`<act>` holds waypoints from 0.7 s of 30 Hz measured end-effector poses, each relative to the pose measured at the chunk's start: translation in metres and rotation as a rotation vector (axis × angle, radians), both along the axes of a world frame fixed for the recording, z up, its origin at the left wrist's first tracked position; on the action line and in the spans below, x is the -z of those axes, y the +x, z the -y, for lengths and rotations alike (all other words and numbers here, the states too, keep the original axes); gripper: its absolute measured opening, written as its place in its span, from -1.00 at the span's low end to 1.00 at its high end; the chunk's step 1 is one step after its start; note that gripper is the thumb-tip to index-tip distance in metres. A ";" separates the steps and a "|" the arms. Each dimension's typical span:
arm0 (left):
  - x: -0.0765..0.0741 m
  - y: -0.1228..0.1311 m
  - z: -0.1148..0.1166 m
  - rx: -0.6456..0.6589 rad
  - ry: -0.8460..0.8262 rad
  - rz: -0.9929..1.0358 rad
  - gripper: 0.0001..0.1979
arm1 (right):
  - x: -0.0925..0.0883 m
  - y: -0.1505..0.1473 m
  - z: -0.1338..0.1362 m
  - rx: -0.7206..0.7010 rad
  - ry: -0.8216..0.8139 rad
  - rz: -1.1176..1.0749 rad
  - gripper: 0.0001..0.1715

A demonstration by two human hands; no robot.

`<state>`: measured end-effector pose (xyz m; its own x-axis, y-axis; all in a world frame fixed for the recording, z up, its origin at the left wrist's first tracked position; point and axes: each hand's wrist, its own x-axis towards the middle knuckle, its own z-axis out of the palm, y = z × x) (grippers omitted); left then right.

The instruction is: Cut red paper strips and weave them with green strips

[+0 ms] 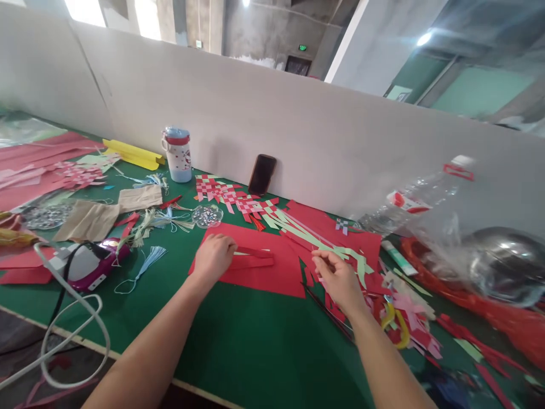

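Two hands are at work here, and both are yours. Your left hand (215,255) has its fingers curled shut over the end of the red paper strips (253,258). It holds them flat on the red sheet (272,275), near the middle of the green desk (264,341). Your right hand (338,278) is off to the side. Its thumb and fingers are pinched shut on the near end of a pale green paper strip (306,237). That strip runs away from you, over more red paper, toward the woven paper pieces (225,193).

The strips are thin, so a hard pull could rip one. A fast tug on the green strip could also drag its far end and bend it.

The scrap pile (409,318) sits just beside your right wrist. A wide sweep of that arm could push scraps onto the sheet and mix them with the good strips.

The small clear dish (206,216) is near your left hand. A bump could tip it and spill what is in it. The clear plastic bottle (421,199) lies well apart.
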<state>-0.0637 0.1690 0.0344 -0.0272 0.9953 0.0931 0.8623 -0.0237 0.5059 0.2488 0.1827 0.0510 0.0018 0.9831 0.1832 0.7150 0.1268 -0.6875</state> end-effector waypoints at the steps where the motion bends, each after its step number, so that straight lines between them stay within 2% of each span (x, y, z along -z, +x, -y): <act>1: 0.002 -0.002 -0.001 -0.017 0.003 -0.020 -0.68 | 0.000 0.012 -0.005 0.041 0.012 0.044 -0.51; 5: 0.005 -0.005 0.000 -0.081 0.042 -0.088 -0.80 | -0.002 0.058 -0.018 0.181 0.029 0.246 -0.63; 10: 0.001 0.001 0.006 -0.146 0.189 -0.130 -0.67 | 0.003 0.087 -0.013 0.177 -0.117 0.452 -0.83; 16: 0.000 0.022 0.019 0.031 0.369 -0.081 -0.69 | 0.012 0.089 0.000 0.128 -0.205 0.544 -0.74; 21: 0.004 0.040 0.029 0.213 0.450 -0.038 -0.74 | 0.007 0.083 -0.028 0.121 -0.145 0.597 -0.72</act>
